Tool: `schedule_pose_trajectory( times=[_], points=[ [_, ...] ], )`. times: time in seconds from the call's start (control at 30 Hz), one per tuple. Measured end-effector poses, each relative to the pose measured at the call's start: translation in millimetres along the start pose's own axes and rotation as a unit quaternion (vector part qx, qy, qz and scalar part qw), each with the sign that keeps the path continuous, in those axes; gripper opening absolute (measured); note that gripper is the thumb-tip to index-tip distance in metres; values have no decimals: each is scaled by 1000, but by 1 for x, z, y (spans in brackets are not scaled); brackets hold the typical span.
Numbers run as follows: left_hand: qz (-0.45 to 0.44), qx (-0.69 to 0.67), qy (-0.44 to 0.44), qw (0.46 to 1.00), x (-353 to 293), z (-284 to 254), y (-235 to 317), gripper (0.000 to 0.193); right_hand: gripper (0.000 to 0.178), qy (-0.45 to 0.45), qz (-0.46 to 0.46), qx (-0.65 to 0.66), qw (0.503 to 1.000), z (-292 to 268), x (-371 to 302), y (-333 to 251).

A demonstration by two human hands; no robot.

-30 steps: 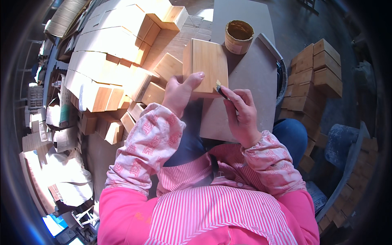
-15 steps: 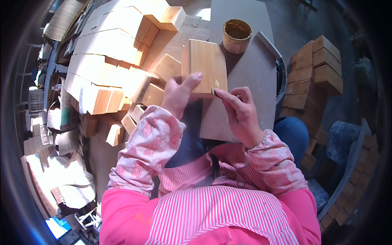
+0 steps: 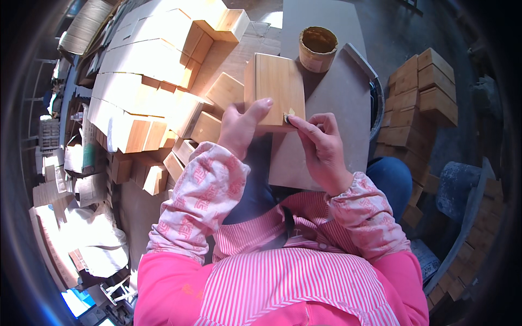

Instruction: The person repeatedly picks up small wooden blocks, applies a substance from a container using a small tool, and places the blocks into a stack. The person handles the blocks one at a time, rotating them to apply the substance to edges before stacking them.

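A light wooden box [image 3: 278, 87] stands at the edge of the grey board in front of me. My left hand [image 3: 242, 126] grips its near left side, thumb lying on the upper face. At the near right corner of that face, my right hand [image 3: 322, 142] pinches a small dark tool [image 3: 286, 118], mostly hidden by the fingers. Its tip touches the wood over a small pale patch, with yellowish paste around it. Beyond the box sits a round tub [image 3: 318, 50] with brown paste crusted on its rim and inside wall.
Several wooden boxes [image 3: 147, 133] are stacked at the left, some in bright sunlight. Loose wooden blocks [image 3: 225, 93] lie beside my left hand. More boxes [image 3: 416, 100] stand at the right, beyond the grey board [image 3: 326, 157]. A blue stool-like object [image 3: 458, 185] is farther right.
The tool tip has slid slightly up onto the pale diamond-shaped patch, which now shows only in part. The left hand keeps its hold on the box. The whole view has shifted slightly.
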State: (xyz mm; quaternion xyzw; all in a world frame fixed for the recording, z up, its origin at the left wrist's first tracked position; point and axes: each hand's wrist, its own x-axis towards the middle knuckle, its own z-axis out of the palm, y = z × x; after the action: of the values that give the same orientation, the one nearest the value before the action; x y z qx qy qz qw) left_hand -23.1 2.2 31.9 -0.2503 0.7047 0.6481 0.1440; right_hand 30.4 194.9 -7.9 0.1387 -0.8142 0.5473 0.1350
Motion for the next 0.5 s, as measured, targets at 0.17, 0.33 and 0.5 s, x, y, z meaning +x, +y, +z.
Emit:
schedule_pose_trajectory(
  times=[0.17, 0.33, 0.5],
  points=[
    [-3, 16, -3, 1000, -2, 0, 1, 86, 47, -16, -32, -146, 989, -9, 3, -4],
    [0, -14, 6, 1000, -3, 2, 2, 90, 44, -21, -31, -135, 990, -9, 4, -10],
    [-3, 6, 4, 1000, -3, 1, 2, 87, 43, -39, -45, -196, 979, -12, 6, -14]
  ],
)
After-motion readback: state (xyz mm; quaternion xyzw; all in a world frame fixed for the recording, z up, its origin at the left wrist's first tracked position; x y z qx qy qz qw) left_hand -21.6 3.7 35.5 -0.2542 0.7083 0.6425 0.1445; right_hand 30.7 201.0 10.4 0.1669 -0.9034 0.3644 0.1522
